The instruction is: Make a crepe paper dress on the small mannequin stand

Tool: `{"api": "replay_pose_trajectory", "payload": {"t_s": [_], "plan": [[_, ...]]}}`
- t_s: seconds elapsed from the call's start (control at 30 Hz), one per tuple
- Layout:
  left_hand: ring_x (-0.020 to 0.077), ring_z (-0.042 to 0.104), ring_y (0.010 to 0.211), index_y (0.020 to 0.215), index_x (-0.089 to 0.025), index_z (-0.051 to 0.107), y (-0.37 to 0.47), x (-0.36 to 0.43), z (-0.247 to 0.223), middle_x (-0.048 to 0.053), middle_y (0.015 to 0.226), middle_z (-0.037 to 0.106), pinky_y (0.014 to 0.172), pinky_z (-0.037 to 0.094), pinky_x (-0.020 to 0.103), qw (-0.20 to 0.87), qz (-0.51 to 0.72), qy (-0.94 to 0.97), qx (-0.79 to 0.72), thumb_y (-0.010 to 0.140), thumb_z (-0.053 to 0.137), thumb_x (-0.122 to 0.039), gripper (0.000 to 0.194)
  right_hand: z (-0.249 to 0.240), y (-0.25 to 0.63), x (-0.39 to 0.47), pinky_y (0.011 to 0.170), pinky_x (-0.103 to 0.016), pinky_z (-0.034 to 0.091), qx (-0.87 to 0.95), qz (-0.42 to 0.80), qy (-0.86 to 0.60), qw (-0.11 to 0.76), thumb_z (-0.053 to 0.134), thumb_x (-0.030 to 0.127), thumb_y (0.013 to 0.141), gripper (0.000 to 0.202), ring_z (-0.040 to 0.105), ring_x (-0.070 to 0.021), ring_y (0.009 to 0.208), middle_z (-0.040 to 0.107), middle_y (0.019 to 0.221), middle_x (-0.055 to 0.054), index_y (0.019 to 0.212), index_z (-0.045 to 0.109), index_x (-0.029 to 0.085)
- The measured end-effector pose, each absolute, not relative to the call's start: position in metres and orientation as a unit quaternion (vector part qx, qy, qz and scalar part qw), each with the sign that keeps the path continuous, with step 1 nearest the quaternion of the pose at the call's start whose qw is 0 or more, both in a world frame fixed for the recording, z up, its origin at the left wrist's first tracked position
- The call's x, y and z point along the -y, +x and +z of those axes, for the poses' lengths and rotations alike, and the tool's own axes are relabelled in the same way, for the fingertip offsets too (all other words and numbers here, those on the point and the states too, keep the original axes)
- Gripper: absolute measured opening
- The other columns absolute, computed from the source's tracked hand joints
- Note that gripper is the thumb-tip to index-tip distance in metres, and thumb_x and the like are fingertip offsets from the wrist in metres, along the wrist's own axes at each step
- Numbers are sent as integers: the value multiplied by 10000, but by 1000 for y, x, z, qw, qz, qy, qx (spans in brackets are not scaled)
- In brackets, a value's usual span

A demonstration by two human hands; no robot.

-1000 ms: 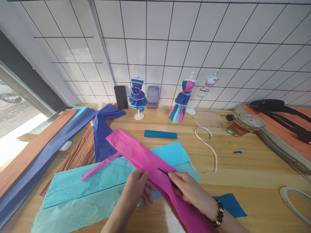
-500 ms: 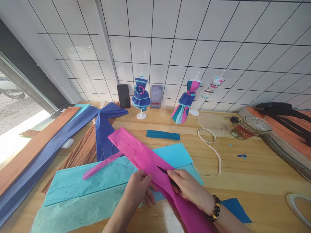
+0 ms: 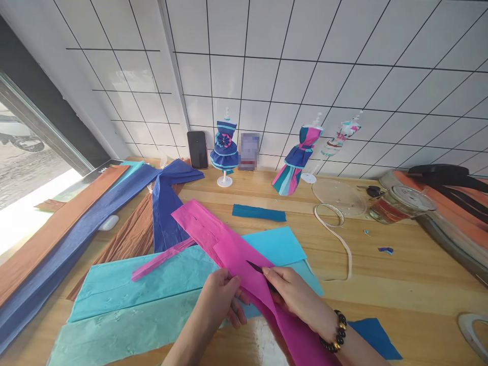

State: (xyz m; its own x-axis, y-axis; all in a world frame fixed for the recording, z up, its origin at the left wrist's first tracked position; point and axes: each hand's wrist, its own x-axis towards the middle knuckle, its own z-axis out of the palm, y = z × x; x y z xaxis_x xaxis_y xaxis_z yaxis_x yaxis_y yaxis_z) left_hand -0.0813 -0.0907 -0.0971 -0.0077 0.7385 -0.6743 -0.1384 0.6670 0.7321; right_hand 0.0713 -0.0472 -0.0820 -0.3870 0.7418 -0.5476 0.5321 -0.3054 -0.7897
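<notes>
A long strip of pink crepe paper (image 3: 232, 244) runs slantwise over the middle of the table. Its lower edge is pinched between the thumb and fingers of my left hand (image 3: 223, 295). My right hand (image 3: 292, 290), with a beaded bracelet at the wrist, is closed around black scissors (image 3: 254, 266); their pointed tip lies over the pink paper and the handles are mostly hidden. Beneath the strip spread turquoise paper (image 3: 141, 284) and a bright blue sheet (image 3: 278, 243). A narrow pink strip (image 3: 162, 259) lies left of the hands.
Along the tiled wall stand a phone (image 3: 197, 150) and small dress forms, one in a blue dress (image 3: 224, 152). Blue paper (image 3: 168, 208) and brown paper (image 3: 127, 229) lie left. To the right are a measuring tape (image 3: 345, 244), a glass jar (image 3: 400, 203) and a tape roll (image 3: 473, 325).
The whole view has shifted slightly, so the background sits a little farther right. Both hands, the scissors and the pink crepe paper keep nearly the same pose.
</notes>
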Motion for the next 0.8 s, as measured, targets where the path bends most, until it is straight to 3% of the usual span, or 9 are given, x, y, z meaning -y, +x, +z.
{"api": "replay_pose_trajectory", "payload": {"t_s": [0.47, 0.8], "plan": [[120, 525, 286, 713, -177, 411, -81, 90, -93, -10, 518, 595, 253, 348, 192, 657, 326, 241, -636, 772, 459, -280, 128, -81, 71, 47, 372, -235, 147, 591, 566, -570, 76, 367, 417, 848, 334, 191, -68, 380, 282, 466, 78, 590, 370, 204], [119, 527, 290, 726, -170, 427, -82, 90, -92, 5, 548, 621, 262, 347, 195, 654, 327, 238, -639, 766, 473, -274, 121, -84, 68, 45, 384, -235, 151, 576, 597, -552, 87, 367, 474, 840, 360, 217, -72, 386, 285, 470, 75, 608, 405, 201]]}}
